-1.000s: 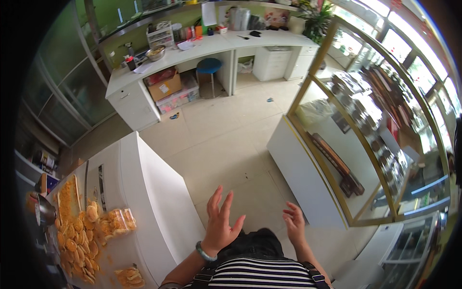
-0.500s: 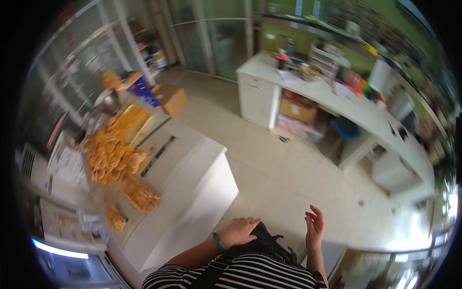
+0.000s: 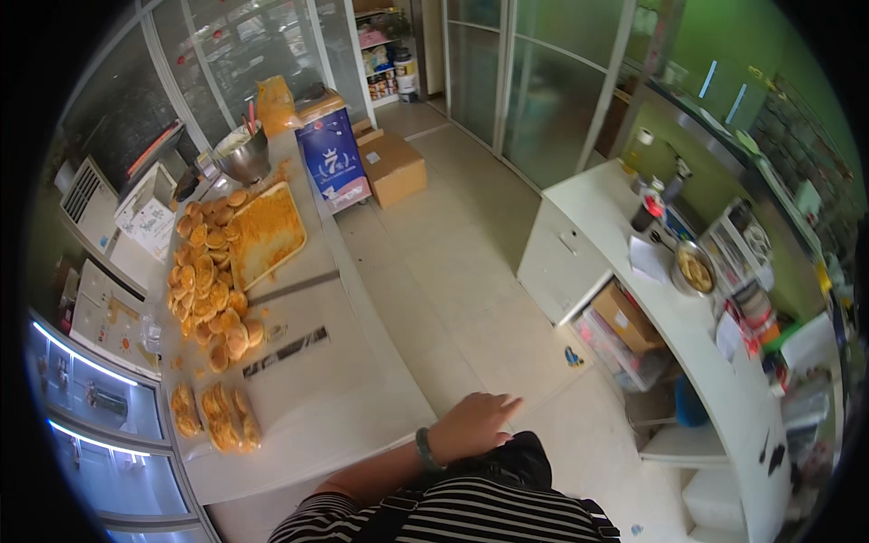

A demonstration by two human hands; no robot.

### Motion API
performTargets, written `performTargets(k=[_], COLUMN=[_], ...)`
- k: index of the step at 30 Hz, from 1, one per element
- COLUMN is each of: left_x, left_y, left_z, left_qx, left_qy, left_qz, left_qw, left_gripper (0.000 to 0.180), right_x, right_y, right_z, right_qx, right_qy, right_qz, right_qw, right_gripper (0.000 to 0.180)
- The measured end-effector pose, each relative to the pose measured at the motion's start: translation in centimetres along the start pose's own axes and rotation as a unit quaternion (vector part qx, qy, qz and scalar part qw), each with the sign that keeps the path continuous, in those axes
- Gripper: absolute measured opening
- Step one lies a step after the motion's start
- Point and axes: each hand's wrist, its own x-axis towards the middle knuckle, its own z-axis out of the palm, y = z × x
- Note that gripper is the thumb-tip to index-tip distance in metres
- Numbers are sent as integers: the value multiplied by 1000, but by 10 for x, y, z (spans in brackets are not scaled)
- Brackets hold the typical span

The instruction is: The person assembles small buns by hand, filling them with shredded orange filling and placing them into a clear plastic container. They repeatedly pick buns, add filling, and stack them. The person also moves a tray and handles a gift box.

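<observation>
Left hand (image 3: 472, 423) lies flat, fingers together and stretched toward the right, resting on the black bag (image 3: 507, 463) at the person's front; right hand not visible. The bag sits directly under and below the hand, its long axis hard to tell. White worktop (image 3: 326, 362) lies just left, with round golden pastries (image 3: 210, 281) running lengthwise away from the person.

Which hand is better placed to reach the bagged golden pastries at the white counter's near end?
Probably left: the left hand is beside the white counter holding the bagged golden pastries; the right hand is out of view.
</observation>
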Motion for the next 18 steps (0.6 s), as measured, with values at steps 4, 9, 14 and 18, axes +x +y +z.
performTargets(k=[4, 9, 14, 18], left_x=[98, 176, 211, 212], left_y=[-62, -155, -233, -301], left_z=[-45, -97, -157, -190], left_qx=[-38, 11, 10, -10], left_qy=[98, -55, 144, 259], left_qz=[61, -207, -279, -338], left_qw=[993, 977, 949, 905], left_gripper=[64, 60, 61, 64], right_x=[23, 135, 342, 503], right_y=[95, 222, 277, 221], right_z=[-44, -221, -478, -724], right_qx=[322, 352, 205, 465], right_qy=[49, 139, 288, 237], right_qz=[225, 214, -85, -76], right_qw=[918, 901, 932, 849], right_gripper=[31, 28, 28, 35])
